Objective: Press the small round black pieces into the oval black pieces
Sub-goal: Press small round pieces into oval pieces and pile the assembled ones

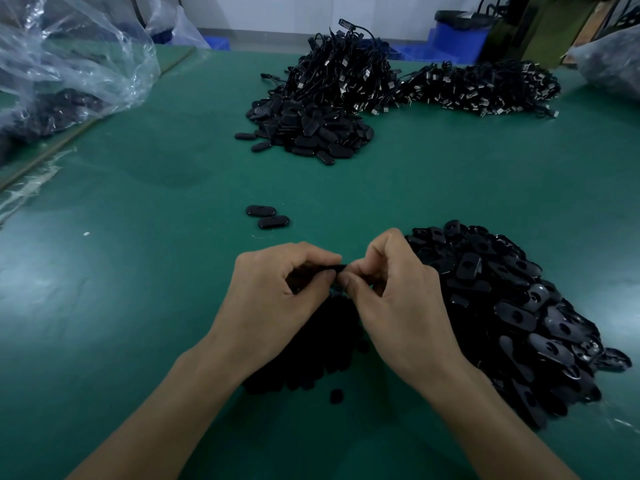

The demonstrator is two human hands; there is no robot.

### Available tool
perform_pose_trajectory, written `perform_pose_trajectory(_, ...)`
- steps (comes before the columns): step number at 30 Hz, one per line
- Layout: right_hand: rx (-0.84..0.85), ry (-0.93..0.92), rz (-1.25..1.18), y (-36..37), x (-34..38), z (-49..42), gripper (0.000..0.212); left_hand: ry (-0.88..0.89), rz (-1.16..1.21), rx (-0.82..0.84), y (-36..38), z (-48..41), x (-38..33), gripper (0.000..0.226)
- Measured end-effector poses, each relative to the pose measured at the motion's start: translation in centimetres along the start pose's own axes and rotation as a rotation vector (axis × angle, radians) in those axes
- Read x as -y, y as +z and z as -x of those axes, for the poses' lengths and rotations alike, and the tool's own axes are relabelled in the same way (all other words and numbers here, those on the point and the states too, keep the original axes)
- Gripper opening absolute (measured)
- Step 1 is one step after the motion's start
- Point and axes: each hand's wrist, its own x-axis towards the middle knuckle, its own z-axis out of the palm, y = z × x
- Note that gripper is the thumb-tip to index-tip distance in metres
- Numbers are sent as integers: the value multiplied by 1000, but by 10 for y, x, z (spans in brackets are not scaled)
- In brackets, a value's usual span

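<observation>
held piece [338,268]: black; only a thin edge is shown between the fingertips, the rest is covered. Oval or round cannot be told.
left hand [277,292]: fingers curled, thumb and forefinger pinched on the held piece, over the near centre of the tabletop [138,306].
right hand [398,299]: fingers curled, the same piece gripped from the right; the fingertips of both hands are met on it.
small round pieces [311,362]: matte black, heaped low under the hands and wrists, mostly in shade. One loose round piece [336,396] is lying just near of the heap.
near oval pile [519,306]: glossy black flat plates with rounded ends, a round recess seen in many. Stacked just right of the right hand and spread toward the near right.
loose ovals [261,211]: two, laid flat side by side, far-left of the hands, apart from every pile.
far oval pile [308,129]: the same black plates, heaped at far centre against the cable bundles [485,86].
plastic bag [69,64]: clear and crumpled at far left, with dark parts seen inside.
edges: a diagonal seam is seen at the left of the green tabletop; the far edge is met by blue bins [457,36].
open room: bare mat left of the hands, and a wide band between the hands and the far oval pile. The right side is taken up by the near oval pile.
</observation>
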Motion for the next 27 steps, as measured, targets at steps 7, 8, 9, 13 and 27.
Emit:
perform_pose_trajectory(7,55,29,-25,-2,0,-2,46,49,-61,-20,-1,0,-4,21)
perform_pose_trajectory(8,58,32,-31,-3,0,-2,46,56,-67,-20,-1,1,-4,21)
perform_pose_trajectory(9,54,41,-39,-3,0,-2,47,58,-70,-14,-2,1,-4,22)
perform_pose_trajectory(13,1,94,-62,1,-1,-1,50,61,-83,26,-2,1,-4,28)
perform_pose_trajectory(27,-30,48,-134,0,2,-1,47,22,-24,-44,1,3,-3,36)
